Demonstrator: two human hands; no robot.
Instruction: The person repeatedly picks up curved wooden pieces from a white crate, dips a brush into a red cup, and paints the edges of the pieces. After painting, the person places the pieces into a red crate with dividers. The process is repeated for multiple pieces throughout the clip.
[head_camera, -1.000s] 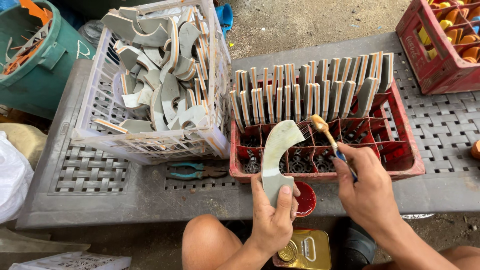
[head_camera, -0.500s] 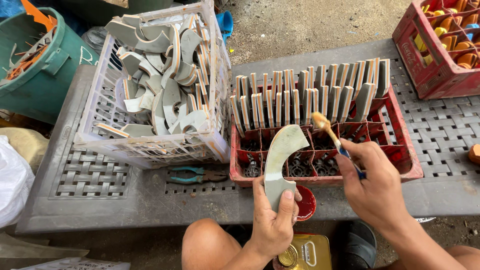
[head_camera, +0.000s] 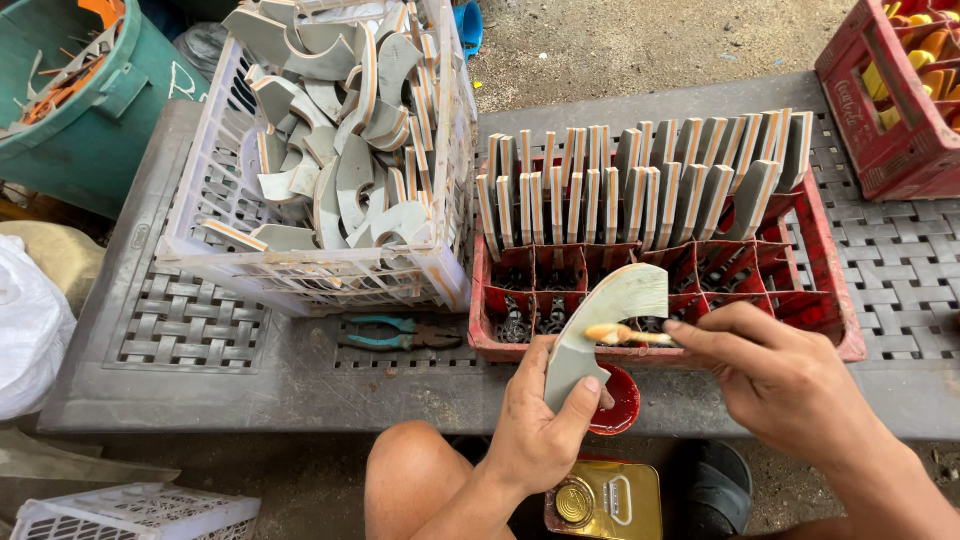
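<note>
Holding a curved grey piece (head_camera: 600, 325) up off the table (head_camera: 200, 400), the left hand (head_camera: 540, 430) has its fingers wrapped round the narrow lower end, leaving the broad face bare for the brush (head_camera: 625, 335). The right hand (head_camera: 780, 385) pinches that brush tight by its handle and lays the yellowish tip flat on the piece, over the near edge of the red crate (head_camera: 500, 335). More pieces stand on edge in rows across the crate's far side, faces apart. A white basket (head_camera: 300, 270) to the left holds a loose heap of them. A red cap (head_camera: 620, 400) sits just under the piece, mostly hidden. The gold tin (head_camera: 605, 500) below is cut off by the frame. What sits in the crate's cells is too dark to tell.
</note>
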